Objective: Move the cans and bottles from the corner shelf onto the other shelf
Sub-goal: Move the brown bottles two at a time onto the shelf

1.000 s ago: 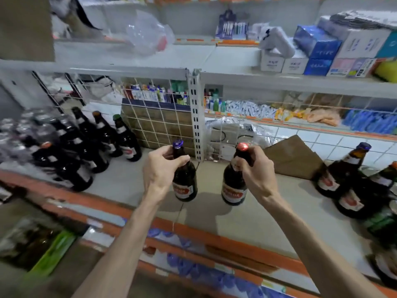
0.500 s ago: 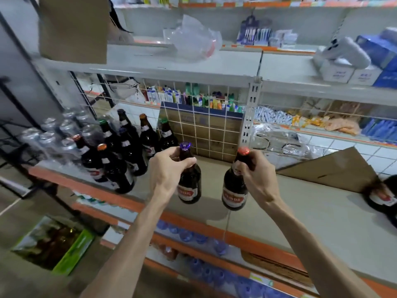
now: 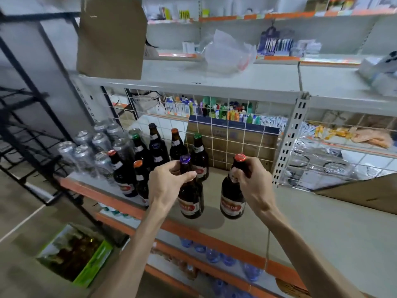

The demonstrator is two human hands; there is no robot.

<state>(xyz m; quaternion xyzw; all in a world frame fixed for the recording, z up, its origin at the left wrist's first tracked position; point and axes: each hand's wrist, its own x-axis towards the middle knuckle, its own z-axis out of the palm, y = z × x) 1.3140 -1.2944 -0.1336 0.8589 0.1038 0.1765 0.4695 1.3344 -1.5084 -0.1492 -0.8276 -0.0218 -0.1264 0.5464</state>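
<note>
Spanning the view, the grey shelf (image 3: 300,222) with its orange front edge is split by a perforated upright post (image 3: 290,143). Far to the left of the post stand silver cans (image 3: 86,151) and a cluster of brown glass bottles (image 3: 156,147). Just left of the post, two more brown bottles are held upright by the neck. The left hand (image 3: 166,183) holds the purple-capped bottle (image 3: 191,198) and the right hand (image 3: 254,181) the red-capped bottle (image 3: 233,201), fingers curled tight under each cap. Whether their bases touch the shelf I cannot tell. Glass bottles like these are likely heavy, smooth and breakable. The neck grip suits a short carry, but they should be kept from knocking together and set down gently.
</note>
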